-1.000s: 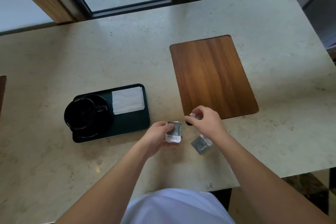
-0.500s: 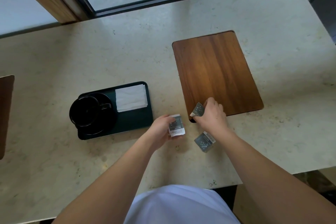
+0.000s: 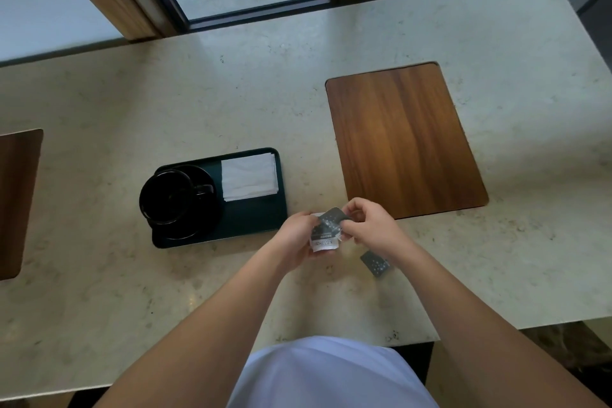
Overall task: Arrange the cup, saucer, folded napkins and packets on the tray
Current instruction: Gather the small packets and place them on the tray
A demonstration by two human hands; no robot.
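- Left hand (image 3: 294, 235) pinches a small stack of packets (image 3: 325, 235) just right of the tray (image 3: 258, 222).
- Right hand (image 3: 371, 225) pinches a dark packet (image 3: 334, 216) onto that stack.
- Another packet (image 3: 376, 262) lies on the counter (image 3: 165, 291).
- Cup (image 3: 169, 200), saucer (image 3: 198, 228) and folded napkins (image 3: 249, 180) sit on the tray.

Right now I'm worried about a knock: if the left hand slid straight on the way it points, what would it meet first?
Probably the right hand, already meeting the left hand over the packets.

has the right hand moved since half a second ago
Yes. The right hand has left the wooden mat's near corner and come toward the left hand, bringing its packet onto the packets held there.
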